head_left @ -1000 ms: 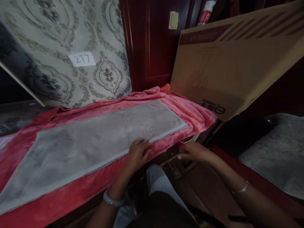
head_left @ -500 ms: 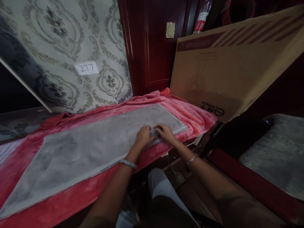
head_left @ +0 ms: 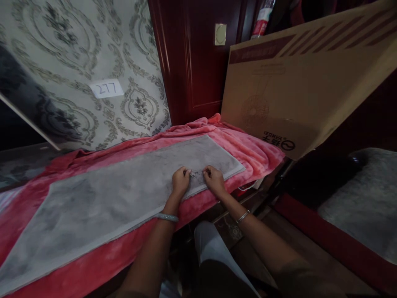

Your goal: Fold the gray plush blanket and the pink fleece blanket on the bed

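A long grey plush cloth with a pale edge lies flat over a pink-red blanket. Near its right end, my left hand is closed, thumb and fingers pinched together. Facing it a short way to the right, my right hand is pinched shut as well. In the gap between them shows a small, thin, greyish tangle, too fine to make out; whatever the fingertips hold is hidden. Each wrist wears a bangle.
Behind the blanket's right end stands a large cardboard box. A patterned wall with a paper label and a dark red panel rise at the back. To the right is a seat with a grey fluffy cover.
My hands have drawn apart, the left moving slightly left, and the small tangle between them shows more openly. The view has shifted slightly.
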Motion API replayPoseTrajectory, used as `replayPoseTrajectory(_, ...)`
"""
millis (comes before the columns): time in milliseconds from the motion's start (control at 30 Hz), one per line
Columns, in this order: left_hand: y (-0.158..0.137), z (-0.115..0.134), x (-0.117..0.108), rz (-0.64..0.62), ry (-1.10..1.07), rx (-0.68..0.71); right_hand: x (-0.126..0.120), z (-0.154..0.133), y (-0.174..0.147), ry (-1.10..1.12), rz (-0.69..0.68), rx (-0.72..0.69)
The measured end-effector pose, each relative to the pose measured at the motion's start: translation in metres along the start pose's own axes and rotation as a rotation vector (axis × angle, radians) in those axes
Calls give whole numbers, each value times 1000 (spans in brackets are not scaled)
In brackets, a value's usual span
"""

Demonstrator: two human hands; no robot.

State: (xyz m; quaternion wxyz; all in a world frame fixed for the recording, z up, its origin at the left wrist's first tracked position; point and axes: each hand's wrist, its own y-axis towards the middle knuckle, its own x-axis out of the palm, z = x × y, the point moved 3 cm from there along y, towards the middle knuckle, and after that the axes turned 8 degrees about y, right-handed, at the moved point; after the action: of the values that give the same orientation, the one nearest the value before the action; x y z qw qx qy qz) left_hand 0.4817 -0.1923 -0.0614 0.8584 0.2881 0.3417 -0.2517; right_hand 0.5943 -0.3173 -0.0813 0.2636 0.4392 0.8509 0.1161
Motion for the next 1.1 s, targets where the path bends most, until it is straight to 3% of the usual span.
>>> replayPoseTrajectory(200,2,-7,-2,41,-196,-53,0,0,-1,0,-6,15)
replayPoseTrajectory(500,-6,-4,-7,-40,-471,-33,-1,4,12,16,-94,82)
replayPoseTrajectory(600,-7,-8,-8,-27,-529,-58,-1,-8,19,6,-193,-36)
replayPoseTrajectory(700,-6,-10,-7,-6,-556,-69,4,-24,21,-47,-380,-165)
replayPoseTrajectory(800,-7,-9,-7,0,-544,-44,12,-31,21,-82,-505,-212)
replayPoseTrajectory(1000,-6,-9,-4,-1,-432,5,17,-12,30,82,-307,-5)
replayPoseTrajectory(1100,-4,-11,0,-3,-341,21,18,-1,32,129,-275,48)
